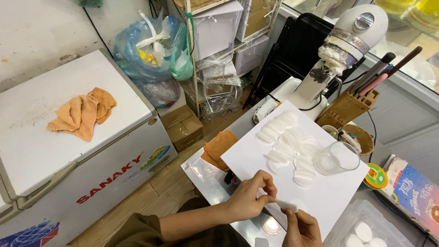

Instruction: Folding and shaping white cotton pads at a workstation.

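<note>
1. White board [256, 158] lies on the steel counter [206, 176], the landmark for all below.
2. At its near edge, the left hand [249, 199] and right hand [302, 226] pinch one small white disc [287, 206] between fingertips.
3. On the board's far half sit rows of white discs [288, 142].
4. At its right edge lies a clear glass [337, 158] on its side.
5. Beyond its far edge stands a white stand mixer [334, 59].

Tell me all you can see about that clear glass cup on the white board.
The clear glass cup looks like see-through glass or plastic, round and empty. It lies tipped on its side on the white board, near the right edge, its open mouth facing the viewer. Flat white discs sit just left of it; whether they touch is unclear. Neither hand touches it.
</note>
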